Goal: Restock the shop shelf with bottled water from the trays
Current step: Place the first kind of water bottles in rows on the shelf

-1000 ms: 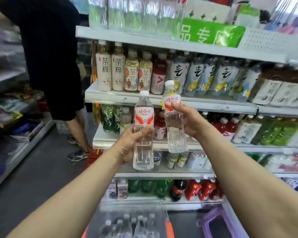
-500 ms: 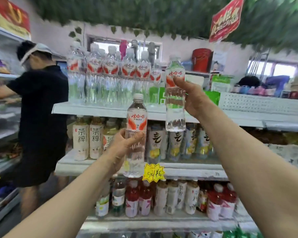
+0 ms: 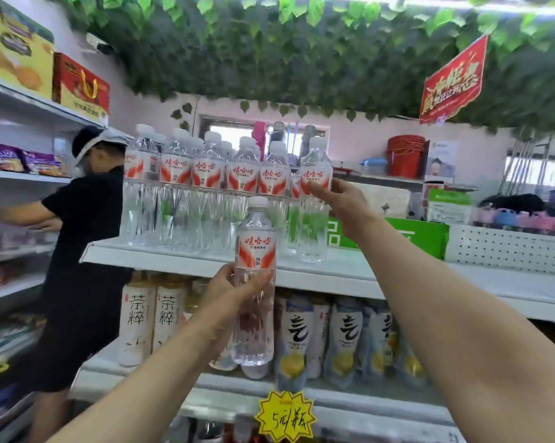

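On the white top shelf [image 3: 174,262], a clear red-labelled water bottle [image 3: 314,231] now stands, right hand [image 3: 340,203] still gripping it; left hand [image 3: 228,292] clutches the next bottle [image 3: 255,251].

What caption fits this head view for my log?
Right hand stands a water bottle on the top shelf; left hand holds a second bottle.

Top shelf [image 3: 349,276]: is carrying the row of water bottles [image 3: 205,187] on its left part.
Right-hand bottle [image 3: 314,174]: is standing at the right end of that row, the right hand [image 3: 343,203] gripping it.
Left-hand bottle [image 3: 255,251]: is being held upright by the left hand [image 3: 231,292], before the shelf edge, below the row.
Lower shelf [image 3: 365,407]: is holding tea bottles [image 3: 151,321] behind the left hand.
Other person [image 3: 84,251]: is standing far left.
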